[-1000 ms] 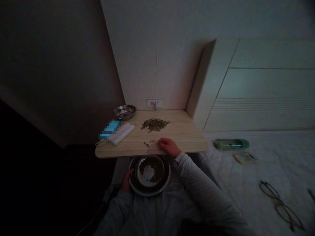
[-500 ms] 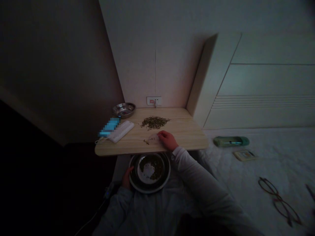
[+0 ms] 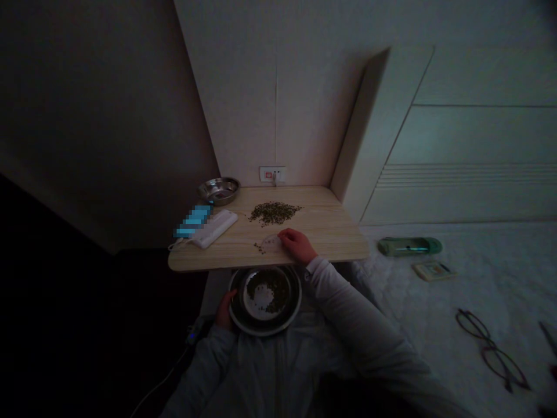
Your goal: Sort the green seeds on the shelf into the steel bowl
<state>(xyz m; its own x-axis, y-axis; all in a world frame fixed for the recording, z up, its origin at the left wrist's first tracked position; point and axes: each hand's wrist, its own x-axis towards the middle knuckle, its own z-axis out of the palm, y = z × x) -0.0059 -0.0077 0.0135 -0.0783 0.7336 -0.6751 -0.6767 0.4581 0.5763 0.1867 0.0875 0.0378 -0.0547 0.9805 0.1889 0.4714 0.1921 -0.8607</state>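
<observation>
My left hand [image 3: 225,312] grips the left rim of a steel bowl [image 3: 264,325] held in my lap just under the front edge of a small wooden table [image 3: 331,232]. The bowl holds several small dark green beans around a bare middle. My right hand [image 3: 297,244] rests on the table near its front edge, fingers curled down over a pale flat piece [image 3: 271,241], beside a few loose beans [image 3: 260,248]. A larger pile of beans [image 3: 273,212] lies farther back on the table.
A second steel bowl [image 3: 219,190] sits at the table's back left. A white power strip [image 3: 215,229] and a blue object [image 3: 194,222] lie at the left edge. A wall socket [image 3: 272,173] is behind. On the white bed: a green case [image 3: 409,246], a small card [image 3: 433,270], glasses [image 3: 489,354].
My right hand has shifted slightly back from the table's front edge, and the pale piece now shows to its left. The view has tilted a little; the left hand keeps its hold.
</observation>
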